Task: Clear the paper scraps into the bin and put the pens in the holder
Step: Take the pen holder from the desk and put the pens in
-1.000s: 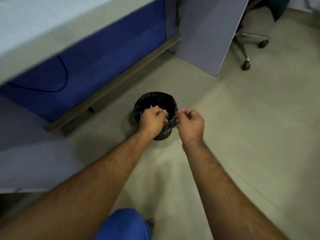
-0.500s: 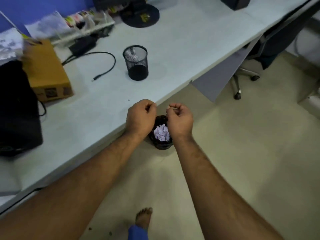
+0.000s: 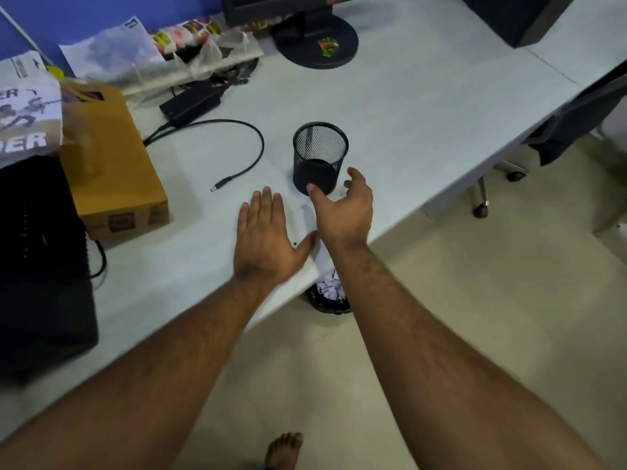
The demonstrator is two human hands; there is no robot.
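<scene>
Now both hands are empty, fingers loosely spread: left hand (image 3: 264, 237) flat, right hand (image 3: 346, 208) just beside the black mesh holder (image 3: 320, 157); pens unseen, so steady it.

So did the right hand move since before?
Yes. The right hand went from above the bin up over the desk, near the mesh holder.

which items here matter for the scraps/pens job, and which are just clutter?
Job:
black mesh pen holder
black floor bin
pale paper scraps inside it

Clutter:
brown cardboard box
black power adapter
black cable
round black monitor base
</scene>
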